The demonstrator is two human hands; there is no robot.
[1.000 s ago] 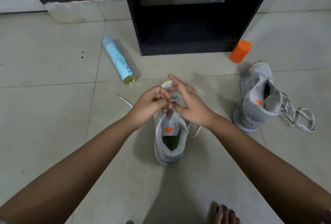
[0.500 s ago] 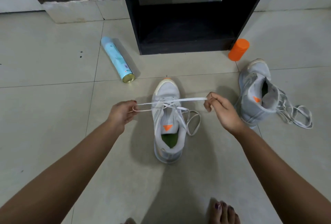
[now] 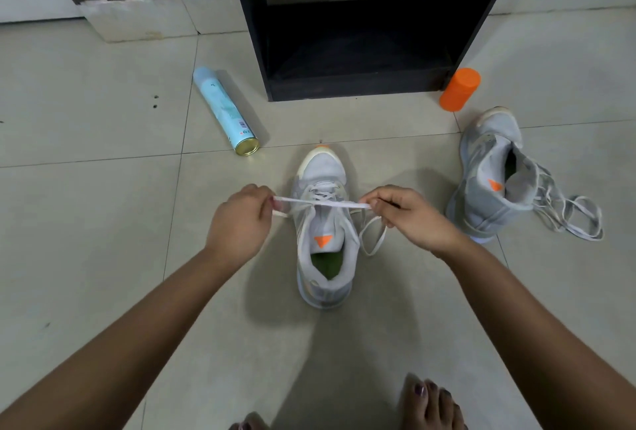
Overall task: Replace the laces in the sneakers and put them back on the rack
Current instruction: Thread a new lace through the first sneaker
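A grey sneaker (image 3: 323, 278) with an orange tongue mark stands on the tiled floor straight ahead, toe pointing away. Its white lace (image 3: 327, 203) is stretched tight across the tongue. My left hand (image 3: 239, 223) pinches the lace's left end beside the shoe. My right hand (image 3: 406, 216) pinches the right end, and a loose loop hangs below it. A second grey sneaker (image 3: 488, 188) lies tilted at the right, its laces (image 3: 568, 216) spread loose on the floor. The black rack (image 3: 358, 85) stands behind, its lower shelf open.
A light blue spray can (image 3: 225, 111) lies on its side left of the rack. An orange cylinder (image 3: 459, 88) lies at the rack's right foot. Bare toes (image 3: 430, 402) show at the bottom edge. A pale plinth (image 3: 137, 16) runs along the back left.
My hands moved from over the tongue outward to either side, pulling the lace taut. In the last half second both hands came slightly back inward, still holding the ends.
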